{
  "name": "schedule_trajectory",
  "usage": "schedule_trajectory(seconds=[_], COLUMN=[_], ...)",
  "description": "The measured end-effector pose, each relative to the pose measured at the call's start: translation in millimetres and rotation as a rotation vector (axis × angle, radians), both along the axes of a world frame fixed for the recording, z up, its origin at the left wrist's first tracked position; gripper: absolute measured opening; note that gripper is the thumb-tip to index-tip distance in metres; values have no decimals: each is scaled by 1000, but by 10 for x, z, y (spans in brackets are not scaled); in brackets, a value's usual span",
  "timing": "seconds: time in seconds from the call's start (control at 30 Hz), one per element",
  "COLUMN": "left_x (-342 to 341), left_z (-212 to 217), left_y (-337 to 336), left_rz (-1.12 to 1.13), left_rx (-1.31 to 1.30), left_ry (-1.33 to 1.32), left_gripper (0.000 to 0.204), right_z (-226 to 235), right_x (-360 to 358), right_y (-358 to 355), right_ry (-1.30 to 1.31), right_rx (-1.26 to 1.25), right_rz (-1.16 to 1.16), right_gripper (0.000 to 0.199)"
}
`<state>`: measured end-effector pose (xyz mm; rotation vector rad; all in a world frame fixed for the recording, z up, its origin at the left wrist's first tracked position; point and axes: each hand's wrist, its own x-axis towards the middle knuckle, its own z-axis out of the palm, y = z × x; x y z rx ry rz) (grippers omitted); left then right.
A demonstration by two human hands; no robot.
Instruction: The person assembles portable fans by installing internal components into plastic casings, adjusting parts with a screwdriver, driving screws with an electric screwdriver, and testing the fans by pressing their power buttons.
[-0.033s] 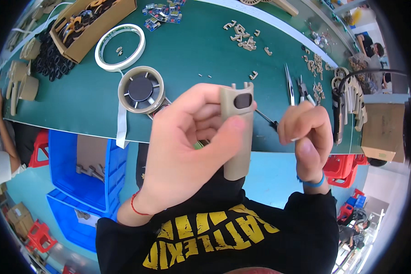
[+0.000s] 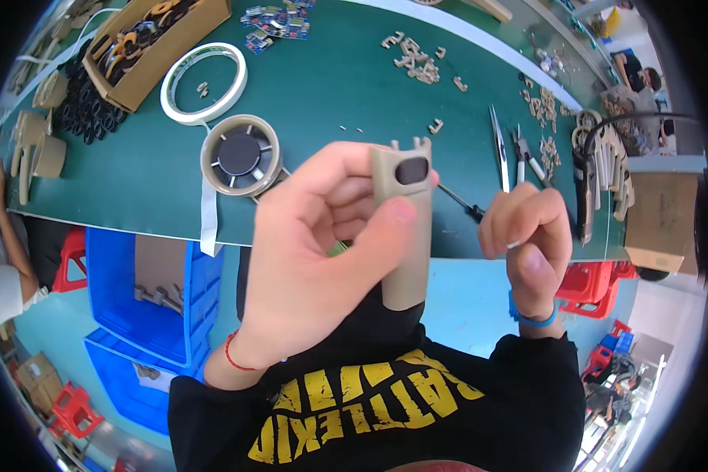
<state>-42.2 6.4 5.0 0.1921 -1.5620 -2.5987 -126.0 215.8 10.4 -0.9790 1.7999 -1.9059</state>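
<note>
This is a small-parts assembly workshop, a factory workstation built around a long green counter (image 2: 330, 102). On the counter lie scattered tan plastic parts (image 2: 414, 53), rolls of tape (image 2: 204, 72), a cardboard box of pieces (image 2: 153, 39) at its far left end, and pliers and tweezers (image 2: 515, 149) toward its right end. Below the counter's near edge stand blue plastic bins (image 2: 145, 299) and red stools (image 2: 598, 283), and other workers sit at both ends of it.

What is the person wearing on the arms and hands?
Both hands are bare, with no gloves. The left hand has a thin red string at the wrist. The right hand has a blue band at the wrist. Black sleeves cover the upper arms.
</note>
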Motion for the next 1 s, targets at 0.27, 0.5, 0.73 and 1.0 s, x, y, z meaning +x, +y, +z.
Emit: schedule_trajectory(seconds=[0.27,0.5,0.73,1.0], left_x=[66,83,148,75], left_z=[-72,-87,-136,-55], left_y=[-62,15,147,160], left_rz=[-39,-49,-46,-66], left_rx=[-76,-77,-6,-46], left_ry=[-64,-90,-43,-90], left_gripper=[56,62,53,60], right_z=[-748,-1197,-1246,-1049], right_x=[764,812,771,453], right_y=[569,759,669,1062], right_ry=[-305,-228,44,380], right_rx=[-37,-13,146,721], right_rz=[-433,-877,-1079,-1053], right_gripper=[6,8,13,42])
